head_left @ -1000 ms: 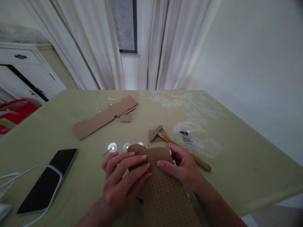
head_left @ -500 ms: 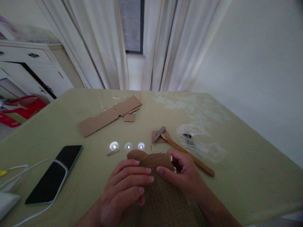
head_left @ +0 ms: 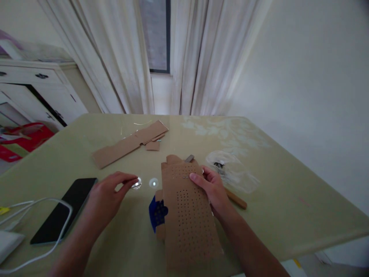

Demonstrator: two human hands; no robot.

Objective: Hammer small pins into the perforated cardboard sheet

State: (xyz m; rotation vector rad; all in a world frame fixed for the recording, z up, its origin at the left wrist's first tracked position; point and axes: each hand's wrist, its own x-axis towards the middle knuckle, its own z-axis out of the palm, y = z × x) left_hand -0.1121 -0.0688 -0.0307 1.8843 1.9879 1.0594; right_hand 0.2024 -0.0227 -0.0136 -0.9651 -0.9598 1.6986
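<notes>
I see a pale green table (head_left: pixel 273 200) with a perforated cardboard sheet (head_left: pixel 187 207) now lying flat near its front edge; half a second ago both hands were curling its far end upward. A blue piece (head_left: pixel 157 211) now shows at the sheet's left edge. My right hand (head_left: pixel 211 186) stays on the sheet's far right corner, fingers pressed on it and the thumb hidden behind. My left hand (head_left: pixel 108 192) has left the sheet and moved left, thumb and forefinger narrowed to a pinch at a small shiny disc (head_left: pixel 137 183). A second disc (head_left: pixel 154 182) lies between that one and the sheet. A dark phone (head_left: pixel 65 209) rests further left.
</notes>
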